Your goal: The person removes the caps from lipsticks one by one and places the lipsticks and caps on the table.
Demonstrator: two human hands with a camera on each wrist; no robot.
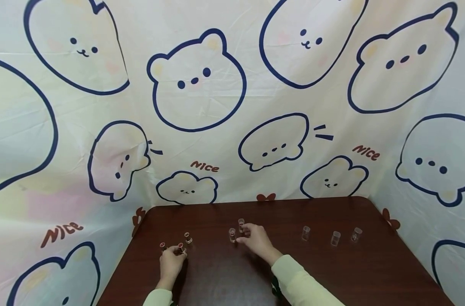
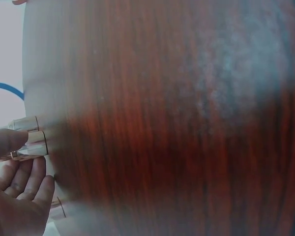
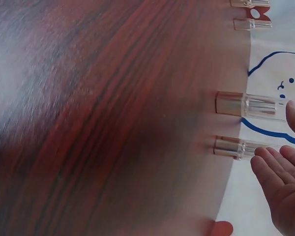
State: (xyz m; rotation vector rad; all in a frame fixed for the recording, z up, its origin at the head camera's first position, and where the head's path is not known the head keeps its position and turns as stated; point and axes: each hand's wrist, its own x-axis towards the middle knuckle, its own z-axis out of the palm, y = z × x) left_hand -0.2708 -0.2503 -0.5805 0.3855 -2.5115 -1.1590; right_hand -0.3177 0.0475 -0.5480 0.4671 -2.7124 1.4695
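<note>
Our left hand (image 1: 171,264) is pinching a tube (image 2: 37,146)
Our right hand (image 1: 258,241) is hanging released by capped tubes (image 1: 232,236); bare tubes (image 1: 188,239) and clear cylinders (image 1: 335,239) are standing around.

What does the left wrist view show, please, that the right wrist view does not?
Only the left wrist view shows the left hand, pinching a small tube.
Only the right wrist view shows the right hand, with one clear tube near its thumb and another by its fingers.
Both show the table and part of the pale cloth.
</note>
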